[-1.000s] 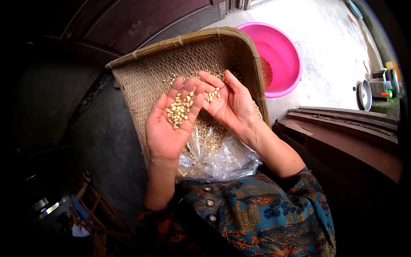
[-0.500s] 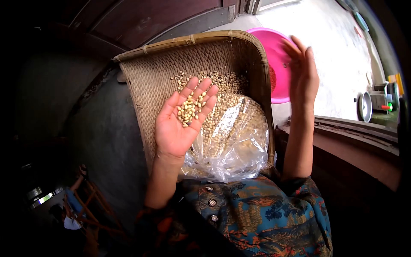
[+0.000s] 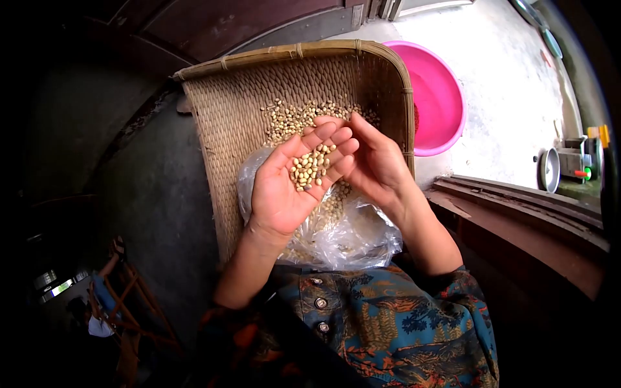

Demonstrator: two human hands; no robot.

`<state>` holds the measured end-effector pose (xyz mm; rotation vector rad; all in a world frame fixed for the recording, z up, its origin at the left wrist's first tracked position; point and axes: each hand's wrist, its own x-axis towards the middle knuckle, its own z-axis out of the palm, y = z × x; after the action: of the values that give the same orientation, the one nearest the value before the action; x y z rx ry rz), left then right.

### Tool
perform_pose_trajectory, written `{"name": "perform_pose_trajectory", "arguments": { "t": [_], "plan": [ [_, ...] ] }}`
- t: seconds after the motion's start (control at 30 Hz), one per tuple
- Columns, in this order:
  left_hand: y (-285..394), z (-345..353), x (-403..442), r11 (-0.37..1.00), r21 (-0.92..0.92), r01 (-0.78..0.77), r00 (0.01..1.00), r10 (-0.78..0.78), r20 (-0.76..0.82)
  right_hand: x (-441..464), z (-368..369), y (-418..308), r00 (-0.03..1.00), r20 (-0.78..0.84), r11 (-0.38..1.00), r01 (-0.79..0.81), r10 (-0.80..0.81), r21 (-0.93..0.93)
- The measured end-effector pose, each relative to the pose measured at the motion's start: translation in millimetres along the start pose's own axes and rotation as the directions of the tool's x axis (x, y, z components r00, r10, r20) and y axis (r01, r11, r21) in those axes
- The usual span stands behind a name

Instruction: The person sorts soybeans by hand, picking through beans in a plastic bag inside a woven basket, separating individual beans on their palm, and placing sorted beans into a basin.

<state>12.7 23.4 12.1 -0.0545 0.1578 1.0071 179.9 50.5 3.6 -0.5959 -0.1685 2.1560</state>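
Note:
My left hand [image 3: 278,197] is palm up and cupped, with a small heap of pale yellow soybeans [image 3: 312,167] in the palm and on the fingers. Close against its fingertips is my right hand [image 3: 381,165], thumb raised and fingers apart, partly hidden behind the left fingers. It shows nothing in its grip. Both hands hover over a woven bamboo winnowing basket [image 3: 223,116]. Loose soybeans [image 3: 291,121] lie spread on its weave. Below the hands sits a clear plastic bag [image 3: 369,223] with more beans in it, partly covered by my arms.
A pink basin [image 3: 443,97] with something red inside stands beyond the basket's right wall. A wooden sill [image 3: 517,207] runs along the right. Farther right are a metal pan [image 3: 550,169] and other items. At lower left are a wooden chair [image 3: 139,301] and part of another person.
My right hand has come in from above the pink basin to beside my left hand. The left hand has shifted slightly right, still holding the soybeans.

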Motion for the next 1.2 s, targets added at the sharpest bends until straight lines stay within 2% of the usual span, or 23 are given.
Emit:
{"name": "perform_pose_trajectory", "arguments": {
  "t": [0.1, 0.2, 0.4, 0.6, 1.07, 1.17, 1.2],
  "plan": [
    [-8, 12, 0, 1.0, 0.017, -0.006, 0.996, 0.007, -0.089, 1, 15, 8, 1.0, -0.003, 0.992, -0.024, 0.025, 0.123],
    [-10, 17, 0, 0.988, 0.153, -0.026, 0.995, 0.041, -0.093, 3, 16, 12, 1.0, 0.0, 0.983, -0.027, 0.028, 0.179],
    [-11, 15, -1, 0.992, 0.126, 0.01, 0.998, -0.001, -0.068, 2, 14, 13, 1.0, -0.015, 0.968, 0.016, -0.013, 0.249],
    [-11, 19, -1, 0.976, 0.217, 0.001, 0.996, 0.018, -0.083, 3, 6, 16, 0.998, 0.049, 0.951, 0.008, -0.025, 0.309],
    [-13, 19, 0, 0.997, 0.075, 0.015, 0.995, -0.008, -0.096, -1, 1, 15, 0.994, 0.106, 0.944, 0.002, -0.039, 0.329],
    [-12, 18, -1, 0.999, 0.027, 0.022, 0.996, -0.019, -0.088, 1, -6, 16, 0.981, 0.188, 0.932, -0.029, -0.043, 0.361],
    [-12, 17, -1, 1.0, 0.011, 0.026, 0.996, -0.025, -0.084, 0, -4, 16, 0.991, 0.134, 0.945, -0.018, -0.028, 0.327]
  ]
}}
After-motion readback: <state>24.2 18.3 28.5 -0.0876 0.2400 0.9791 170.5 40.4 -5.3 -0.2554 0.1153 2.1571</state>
